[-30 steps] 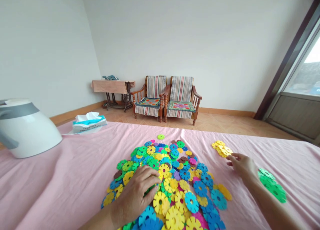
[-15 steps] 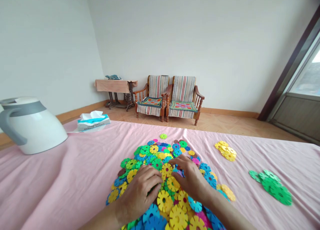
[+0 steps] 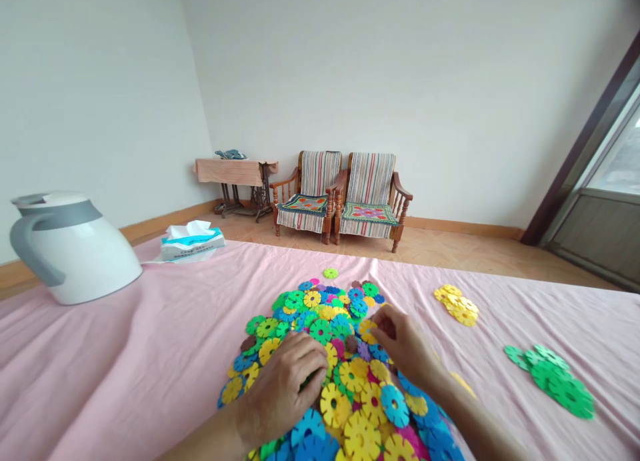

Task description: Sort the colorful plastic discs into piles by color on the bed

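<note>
A heap of flower-shaped plastic discs with slotted edges (image 3: pixel 363 436), in several colours, lies in front of me. My right hand (image 3: pixel 407 347) is over the heap's right side, thumb and fingers pinched on a yellow slotted disc (image 3: pixel 367 331). On the heap's left part rests my left hand (image 3: pixel 293 374), its fingers curled in toward the thumb. A bit of green shows in the gap of that hand; whether it is a held disc or the heap behind, I cannot tell.
A small yellow pile (image 3: pixel 457 305) and a green pile (image 3: pixel 557 381) of discs lie at the right. One lime disc (image 3: pixel 331 273) sits beyond the heap. A white jug (image 3: pixel 95 261) and a tissue pack (image 3: pixel 193 242) stand at the left on the pink cloth (image 3: pixel 165 327).
My right hand has moved right and its fingers have closed on a yellow disc, lifting it from the heap's middle. The left hand stays almost where it was. The view has shifted slightly.
</note>
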`<state>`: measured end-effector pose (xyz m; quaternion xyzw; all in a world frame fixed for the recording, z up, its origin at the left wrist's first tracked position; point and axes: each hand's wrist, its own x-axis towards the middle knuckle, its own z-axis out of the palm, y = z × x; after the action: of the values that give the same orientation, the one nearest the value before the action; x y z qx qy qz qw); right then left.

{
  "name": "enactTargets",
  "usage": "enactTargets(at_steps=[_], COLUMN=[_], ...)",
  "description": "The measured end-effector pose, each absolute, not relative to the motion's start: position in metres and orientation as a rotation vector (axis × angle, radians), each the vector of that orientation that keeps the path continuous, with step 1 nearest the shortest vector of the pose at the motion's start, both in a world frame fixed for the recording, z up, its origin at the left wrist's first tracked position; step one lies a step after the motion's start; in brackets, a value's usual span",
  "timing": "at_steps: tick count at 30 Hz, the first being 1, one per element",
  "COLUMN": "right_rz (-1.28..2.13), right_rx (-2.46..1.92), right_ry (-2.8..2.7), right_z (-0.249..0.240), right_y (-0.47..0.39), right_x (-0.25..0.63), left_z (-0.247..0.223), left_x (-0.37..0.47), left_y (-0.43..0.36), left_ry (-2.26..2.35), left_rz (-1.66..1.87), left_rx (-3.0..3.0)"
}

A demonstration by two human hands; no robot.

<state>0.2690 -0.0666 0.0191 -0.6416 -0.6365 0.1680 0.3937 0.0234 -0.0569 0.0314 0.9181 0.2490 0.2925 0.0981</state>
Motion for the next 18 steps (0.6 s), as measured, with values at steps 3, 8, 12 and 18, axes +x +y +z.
enactTargets(at_steps=[3,8,12,18], right_rz=[0.268,0.105,0.018,0.155], right_rx=[-1.866,-2.095,-2.209,-1.887], right_ry=[-1.295,-1.034,-0.920,-1.246], right_z=[0.010,0.008,0.003,-0.013], right_y=[-0.061,-0.068,-0.076,-0.086], right_x=[0.329,0.420,0.444,0.373], left_z=[0.031,0.032,0.031,0.030], left_x=[0.023,0.023,0.024,0.021], left_y=[-0.058,-0.058,-0.058,-0.056], left_ry=[0.724,0.724,0.728,0.744], left_rz=[0.881,0.885,0.882,0.927], left_rx=[2.699,2.689,2.701,2.684])
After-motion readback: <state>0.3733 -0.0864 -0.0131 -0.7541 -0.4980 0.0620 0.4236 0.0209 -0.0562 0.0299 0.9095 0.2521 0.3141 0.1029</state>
